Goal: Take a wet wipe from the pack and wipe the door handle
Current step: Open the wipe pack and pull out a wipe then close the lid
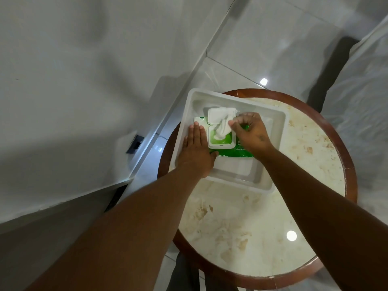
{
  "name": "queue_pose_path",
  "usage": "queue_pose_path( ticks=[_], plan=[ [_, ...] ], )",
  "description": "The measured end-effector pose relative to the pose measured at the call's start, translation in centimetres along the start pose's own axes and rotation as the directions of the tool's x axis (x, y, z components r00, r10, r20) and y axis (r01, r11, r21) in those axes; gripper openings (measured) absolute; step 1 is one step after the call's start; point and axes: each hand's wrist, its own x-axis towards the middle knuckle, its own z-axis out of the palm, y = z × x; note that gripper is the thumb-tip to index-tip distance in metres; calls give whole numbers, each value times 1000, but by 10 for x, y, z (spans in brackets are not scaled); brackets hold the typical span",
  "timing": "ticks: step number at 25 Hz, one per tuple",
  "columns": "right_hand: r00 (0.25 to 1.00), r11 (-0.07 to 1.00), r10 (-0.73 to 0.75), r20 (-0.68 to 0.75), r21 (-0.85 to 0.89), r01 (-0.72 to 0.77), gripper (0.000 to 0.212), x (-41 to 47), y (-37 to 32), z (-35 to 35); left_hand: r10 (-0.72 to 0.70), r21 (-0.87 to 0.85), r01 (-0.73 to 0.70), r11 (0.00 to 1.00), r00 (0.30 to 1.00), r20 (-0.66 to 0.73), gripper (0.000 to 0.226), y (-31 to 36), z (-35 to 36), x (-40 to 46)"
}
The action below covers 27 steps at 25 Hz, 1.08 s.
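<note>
Early yet: left hand (196, 147) lies flat, holding the pack (228, 152) down; right hand (251, 133) pinches the wipe (222, 128), seemingly half out. Handle unwiped, unseen.

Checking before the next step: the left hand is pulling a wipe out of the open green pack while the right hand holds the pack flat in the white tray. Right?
Hands are swapped. In the head view, the right hand pinches the wipe and the left hand presses the green pack flat in the white tray. The lid is open.
</note>
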Motion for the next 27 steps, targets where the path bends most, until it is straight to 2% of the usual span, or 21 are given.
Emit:
queue_pose_path(
  ticks=[2,4,5,7,9,11,14,17,21,23,24,25,26,27],
  plan=[
    [999,998,-37,-6,56,37,21,6,-6,-11,-12,12,12,1000,1000,16,97,1,-2,0],
    [970,989,-150,192,7,151,18,3,-10,-23,-18,12,18,1000,999,44,96,1,-3,0],
    [920,963,-205,335,-99,251,16,-1,-8,-28,-21,12,20,1000,998,54,96,1,-3,0],
    [774,801,-213,596,-347,487,16,-9,0,-36,-25,13,24,1000,998,58,96,2,-4,0],
    [669,622,-128,732,-466,629,15,-15,8,-40,-22,16,21,1000,999,47,97,2,-5,-1],
    [625,511,-119,772,-492,705,19,-15,13,-41,-21,22,20,1000,999,39,97,2,-4,-2],
    [598,394,-191,778,-497,773,24,-17,18,-34,-22,30,21,999,1000,16,97,2,-2,-1],
    [620,302,-113,777,-567,766,30,-21,29,-32,-20,12,20,1000,1000,4,98,1,2,1],
    [636,30,-109,764,-637,771,41,-35,35,-23,-7,2,8,1000,1000,-29,100,-1,7,0],
    [656,-66,-77,751,-660,748,42,-41,24,-14,-19,2,19,1000,999,-38,101,0,6,3],
    [677,-62,-34,736,-677,733,43,-44,15,-11,-29,-6,28,1000,999,-18,101,1,1,3],
    [707,1,13,707,-707,707,42,-46,5,-10,-30,-9,30,1000,999,12,101,3,-5,2],
    [742,125,34,670,-739,662,40,-49,-7,-12,-26,-6,26,1000,999,26,100,5,-10,-4],
    [784,311,18,620,-749,585,34,-52,-19,-16,-12,-5,12,1000,1000,24,98,7,-16,-10]
  ],
)
